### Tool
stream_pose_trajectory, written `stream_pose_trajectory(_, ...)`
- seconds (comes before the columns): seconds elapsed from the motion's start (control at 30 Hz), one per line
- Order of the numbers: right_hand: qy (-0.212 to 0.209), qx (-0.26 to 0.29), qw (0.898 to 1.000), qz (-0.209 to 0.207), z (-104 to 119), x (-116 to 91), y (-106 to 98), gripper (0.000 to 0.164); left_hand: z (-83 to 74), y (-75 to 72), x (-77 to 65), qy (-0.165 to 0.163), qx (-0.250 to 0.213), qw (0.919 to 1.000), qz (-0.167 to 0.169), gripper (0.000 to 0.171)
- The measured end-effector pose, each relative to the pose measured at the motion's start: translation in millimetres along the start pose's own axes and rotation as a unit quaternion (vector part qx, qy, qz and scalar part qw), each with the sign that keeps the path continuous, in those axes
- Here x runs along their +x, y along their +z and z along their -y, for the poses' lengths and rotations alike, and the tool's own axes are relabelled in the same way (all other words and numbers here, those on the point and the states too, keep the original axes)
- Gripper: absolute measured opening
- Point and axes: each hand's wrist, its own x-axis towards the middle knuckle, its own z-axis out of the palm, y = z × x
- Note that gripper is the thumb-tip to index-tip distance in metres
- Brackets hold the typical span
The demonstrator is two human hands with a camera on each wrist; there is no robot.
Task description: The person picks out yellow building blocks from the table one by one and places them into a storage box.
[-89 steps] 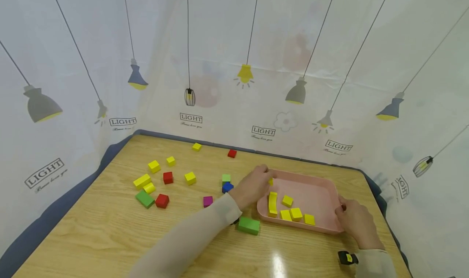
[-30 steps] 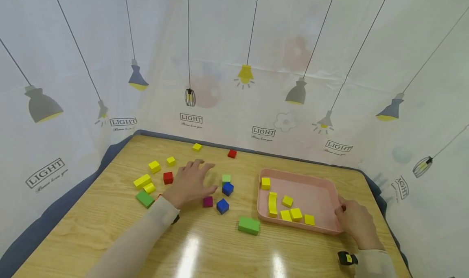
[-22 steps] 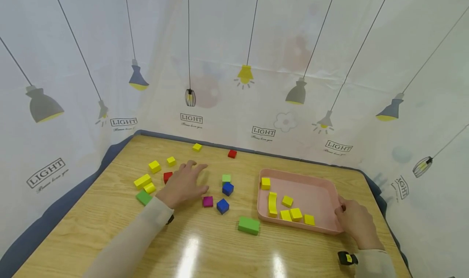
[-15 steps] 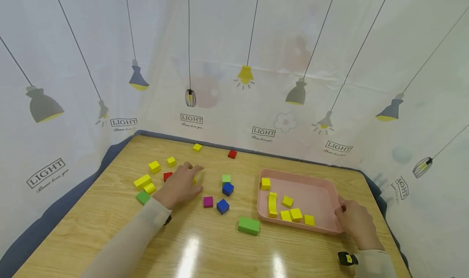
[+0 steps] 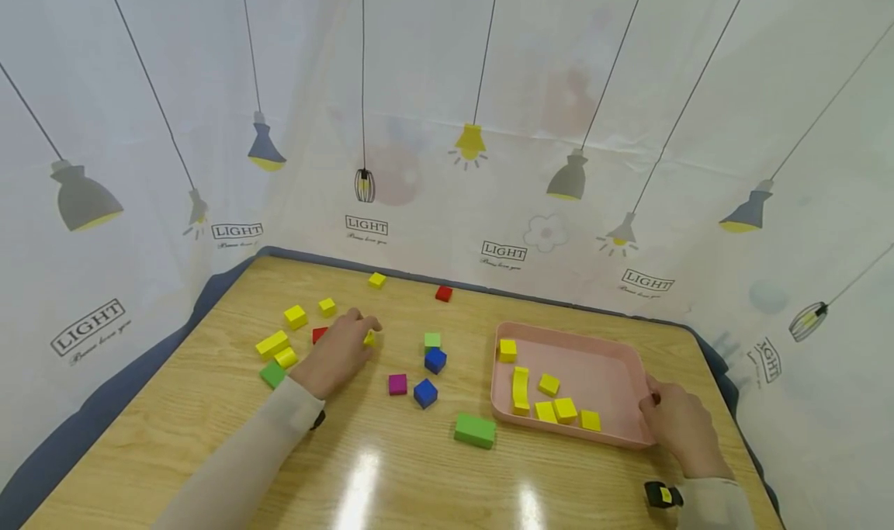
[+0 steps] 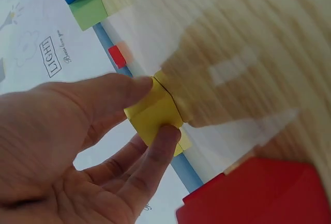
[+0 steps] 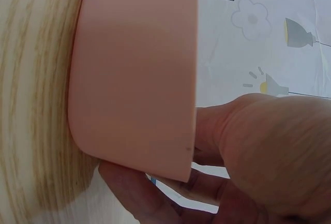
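My left hand [image 5: 338, 353] pinches a yellow block [image 6: 155, 111] between thumb and fingers; in the left wrist view it sits at or just over the tabletop. Beside that hand, a red block [image 5: 319, 334] is partly covered in the head view. My right hand [image 5: 682, 427] grips the right end of a pink tray [image 5: 615, 348], thumb at the rim and fingers by the outer wall, as the right wrist view [image 7: 137, 79] of the tray shows. Inside the tray lie several yellow blocks, among them an arched piece [image 5: 520, 390] and a cube [image 5: 507, 350].
Between hand and tray lie a magenta block [image 5: 397, 384], two blue cubes [image 5: 425, 393], a light green block [image 5: 432, 342] and a green block [image 5: 475, 431]. Several yellow blocks [image 5: 296, 316] and a green one [image 5: 273, 373] are at left. A red block [image 5: 443, 293] is near the back edge.
My left hand has gone from the tray's left side, where a yellow cube now lies, back left over the table, and its fingers have closed on another yellow block. My right hand stays on the tray.
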Motion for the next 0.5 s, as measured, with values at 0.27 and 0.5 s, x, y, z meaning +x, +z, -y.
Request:
stream_pose_trajectory(0.27, -0.001, -0.001, 1.0, -0.006, 0.0, -0.6, 0.1, 0.052, -0.3, -0.9, -0.9, 0.006, -0.004, 1.0, -0.002, 0.03)
stream_pose_trajectory(0.5, -0.004, -0.001, 1.0, -0.004, 0.7, -1.0, -0.5, 0.052, 0.1, 2.3, -2.3, 0.012, -0.01, 0.9999, -0.007, 0.03)
